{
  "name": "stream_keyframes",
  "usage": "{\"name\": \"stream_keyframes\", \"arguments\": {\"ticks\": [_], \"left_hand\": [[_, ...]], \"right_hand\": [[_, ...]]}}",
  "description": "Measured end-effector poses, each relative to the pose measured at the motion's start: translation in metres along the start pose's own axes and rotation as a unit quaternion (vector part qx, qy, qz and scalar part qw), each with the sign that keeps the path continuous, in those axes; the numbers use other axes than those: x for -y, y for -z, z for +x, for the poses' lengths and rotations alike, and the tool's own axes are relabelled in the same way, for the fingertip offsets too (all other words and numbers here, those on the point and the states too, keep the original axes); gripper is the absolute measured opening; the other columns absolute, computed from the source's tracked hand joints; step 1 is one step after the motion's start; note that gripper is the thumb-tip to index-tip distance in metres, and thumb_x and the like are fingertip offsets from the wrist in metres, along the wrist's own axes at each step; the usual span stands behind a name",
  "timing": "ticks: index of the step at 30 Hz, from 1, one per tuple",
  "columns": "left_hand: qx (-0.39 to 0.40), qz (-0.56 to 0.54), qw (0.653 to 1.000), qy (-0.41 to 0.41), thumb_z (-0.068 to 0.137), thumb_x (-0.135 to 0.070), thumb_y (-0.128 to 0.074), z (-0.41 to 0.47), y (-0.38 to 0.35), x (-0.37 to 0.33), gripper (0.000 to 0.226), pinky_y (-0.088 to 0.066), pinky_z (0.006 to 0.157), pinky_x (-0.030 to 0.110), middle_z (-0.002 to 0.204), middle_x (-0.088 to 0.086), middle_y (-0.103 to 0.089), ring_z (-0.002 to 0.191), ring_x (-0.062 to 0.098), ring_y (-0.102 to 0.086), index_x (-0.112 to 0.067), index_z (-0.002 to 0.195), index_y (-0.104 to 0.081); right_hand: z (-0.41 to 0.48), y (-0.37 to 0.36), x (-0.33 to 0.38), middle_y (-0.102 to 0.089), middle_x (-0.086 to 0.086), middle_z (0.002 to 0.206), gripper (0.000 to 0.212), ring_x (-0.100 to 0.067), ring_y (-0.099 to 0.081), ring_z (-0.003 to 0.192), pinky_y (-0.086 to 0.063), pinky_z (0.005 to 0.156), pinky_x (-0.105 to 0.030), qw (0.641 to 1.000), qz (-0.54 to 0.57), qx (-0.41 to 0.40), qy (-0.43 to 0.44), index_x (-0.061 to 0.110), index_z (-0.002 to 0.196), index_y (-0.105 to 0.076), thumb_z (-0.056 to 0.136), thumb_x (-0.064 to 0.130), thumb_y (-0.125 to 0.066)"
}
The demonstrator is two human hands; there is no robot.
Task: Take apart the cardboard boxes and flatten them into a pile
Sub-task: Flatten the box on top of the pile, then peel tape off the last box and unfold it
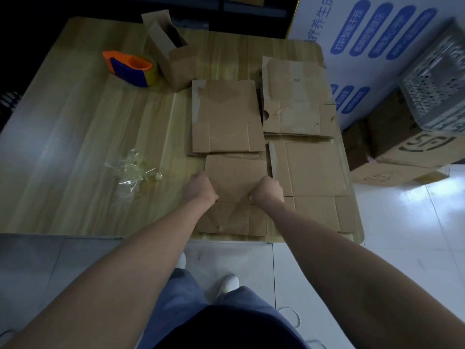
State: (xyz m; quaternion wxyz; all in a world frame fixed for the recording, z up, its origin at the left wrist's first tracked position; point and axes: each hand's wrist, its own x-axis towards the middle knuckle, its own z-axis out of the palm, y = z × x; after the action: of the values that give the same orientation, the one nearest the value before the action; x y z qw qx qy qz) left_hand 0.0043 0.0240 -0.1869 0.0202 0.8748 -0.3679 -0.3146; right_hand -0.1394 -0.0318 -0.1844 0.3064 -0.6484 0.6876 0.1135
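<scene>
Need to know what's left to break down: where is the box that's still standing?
In the head view, the unflattened box stands at the far side of the table, left of the flattened stacks, with the orange and blue tape dispenser immediately to its left.

Both bare arms are stretched forward, left hand (199,186) and right hand (268,189) curled into fists, knuckles pressed down on the flattened box (235,177), one at each side edge

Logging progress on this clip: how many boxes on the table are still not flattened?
1. The standing box is at the table's far side, beside the tape dispenser. Everything else on it is flat cardboard; both hands press the nearest piece.
</scene>
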Motion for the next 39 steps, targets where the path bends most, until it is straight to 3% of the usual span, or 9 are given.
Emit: {"name": "stream_keyframes", "arguments": {"ticks": [4, 8, 14, 17, 23, 25, 30, 35, 39], "left_hand": [[0.077, 0.004, 0.997, -0.015, 0.070, -0.026, -0.083, 0.011, 0.019, 0.002, 0.075, -0.047, 0.086, 0.035, 0.127, 0.013, -0.054, 0.115, 0.030, -0.055, -0.005, 0.129, -0.041], [0.054, 0.005, 0.995, -0.079, 0.076, -0.031, -0.077, 0.031, 0.061, -0.005, 0.049, -0.046, 0.078, 0.031, 0.114, 0.000, -0.060, 0.105, 0.027, -0.059, -0.006, 0.113, -0.055], [-0.053, -0.091, 0.981, -0.162, 0.087, -0.019, -0.063, 0.074, 0.163, -0.014, 0.012, -0.044, 0.067, 0.030, 0.097, 0.007, -0.062, 0.085, 0.021, -0.057, -0.010, 0.094, -0.060], [-0.087, -0.119, 0.967, -0.208, 0.084, -0.014, -0.066, 0.099, 0.209, -0.002, 0.008, -0.047, 0.075, 0.034, 0.097, 0.008, -0.062, 0.090, 0.024, -0.058, -0.014, 0.090, -0.060], [-0.125, -0.151, 0.948, -0.250, 0.081, -0.012, -0.069, 0.145, 0.264, 0.026, 0.019, -0.050, 0.083, 0.036, 0.096, 0.004, -0.065, 0.094, 0.022, -0.061, -0.009, 0.099, -0.066], [-0.127, -0.168, 0.943, -0.257, 0.081, -0.010, -0.070, 0.156, 0.272, 0.034, 0.020, -0.050, 0.086, 0.036, 0.094, 0.004, -0.065, 0.093, 0.022, -0.061, -0.009, 0.100, -0.066], [-0.123, -0.161, 0.934, -0.294, 0.081, -0.008, -0.067, 0.172, 0.280, 0.044, 0.019, -0.050, 0.086, 0.042, 0.096, 0.007, -0.066, 0.091, 0.023, -0.061, -0.008, 0.100, -0.066], [-0.131, -0.125, 0.934, -0.308, 0.085, -0.012, -0.066, 0.177, 0.287, 0.043, 0.021, -0.049, 0.085, 0.031, 0.106, 0.003, -0.064, 0.095, 0.016, -0.059, -0.011, 0.106, -0.065], [-0.127, -0.118, 0.939, -0.296, 0.085, -0.013, -0.066, 0.173, 0.295, 0.041, 0.023, -0.048, 0.086, 0.035, 0.106, 0.005, -0.063, 0.098, 0.020, -0.059, -0.010, 0.108, -0.064]], "right_hand": [[-0.004, 0.018, 0.015, -0.063, -0.010, 0.116, 0.021, -0.026, -0.061, 0.106, -0.050, 0.078, -0.031, 0.992, -0.125, 0.008, 0.015, 0.009, 0.113, -0.062, 0.093, 0.011, -0.056], [-0.004, 0.054, 0.069, -0.062, -0.011, 0.114, 0.025, -0.025, -0.061, 0.103, -0.048, 0.075, -0.030, 0.966, -0.232, -0.049, 0.106, 0.008, 0.118, -0.058, 0.095, 0.005, -0.047], [0.023, 0.103, 0.190, -0.057, -0.013, 0.123, 0.040, -0.029, -0.056, 0.109, -0.050, 0.083, -0.035, 0.947, -0.121, -0.106, 0.277, 0.010, 0.135, -0.047, 0.095, 0.016, -0.050], [0.043, 0.115, 0.248, -0.054, -0.014, 0.129, 0.042, -0.031, -0.052, 0.116, -0.049, 0.090, -0.038, 0.930, -0.109, -0.140, 0.322, 0.010, 0.137, -0.046, 0.095, 0.014, -0.049], [0.087, 0.121, 0.326, -0.034, -0.009, 0.148, 0.061, -0.033, -0.027, 0.135, -0.034, 0.105, -0.040, 0.926, -0.159, -0.145, 0.311, 0.012, 0.147, -0.028, 0.091, 0.010, -0.051], [0.101, 0.118, 0.339, -0.038, -0.008, 0.145, 0.057, -0.033, -0.024, 0.135, -0.037, 0.103, -0.043, 0.929, -0.184, -0.146, 0.285, 0.013, 0.143, -0.034, 0.089, 0.006, -0.049], [0.124, 0.106, 0.351, -0.060, -0.012, 0.116, 0.036, -0.030, -0.035, 0.127, -0.039, 0.092, -0.038, 0.933, -0.212, -0.177, 0.232, 0.012, 0.120, -0.059, 0.090, 0.003, -0.042], [0.129, 0.107, 0.353, -0.063, -0.007, 0.112, 0.030, -0.028, -0.039, 0.120, -0.034, 0.091, -0.038, 0.921, -0.163, -0.234, 0.265, 0.019, 0.112, -0.066, 0.094, 0.007, -0.043], [0.112, 0.125, 0.352, -0.064, -0.012, 0.102, 0.024, -0.030, -0.047, 0.111, -0.036, 0.086, -0.035, 0.917, -0.101, -0.256, 0.290, 0.011, 0.107, -0.064, 0.095, 0.006, -0.044]]}}
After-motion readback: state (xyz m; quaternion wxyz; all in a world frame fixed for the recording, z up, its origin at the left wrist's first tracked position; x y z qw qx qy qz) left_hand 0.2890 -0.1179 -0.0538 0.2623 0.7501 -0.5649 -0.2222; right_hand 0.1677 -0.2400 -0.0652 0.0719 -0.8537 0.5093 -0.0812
